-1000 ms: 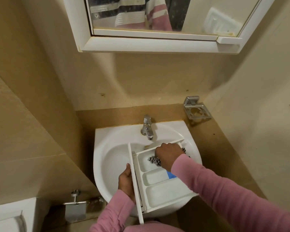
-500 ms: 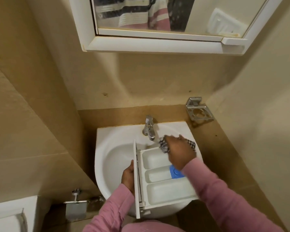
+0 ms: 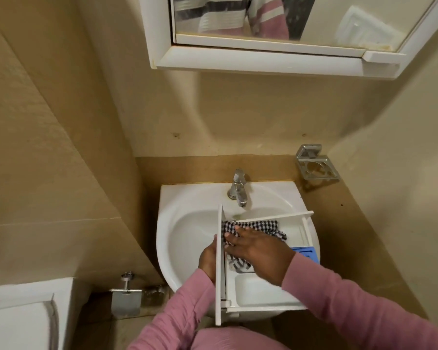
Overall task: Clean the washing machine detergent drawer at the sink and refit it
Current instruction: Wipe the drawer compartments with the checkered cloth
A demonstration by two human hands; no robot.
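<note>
A: Where does the detergent drawer point(image 3: 258, 291) lie?

B: Across the white sink point(image 3: 187, 223), just below the tap point(image 3: 238, 188), with its front panel point(image 3: 219, 261) upright on the left.

A: And the hands?

B: The left hand point(image 3: 208, 260) grips the front panel from outside. The right hand point(image 3: 258, 251), fingers nearly straight, presses a checked cloth point(image 3: 261, 227) into the drawer. A blue insert point(image 3: 305, 251) shows at the drawer's right edge.

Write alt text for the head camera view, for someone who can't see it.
A right hand presses a checked cloth into a white drawer held over a sink, while the left hand grips the drawer's front panel. A tap stands behind, below a mirror cabinet.
</note>
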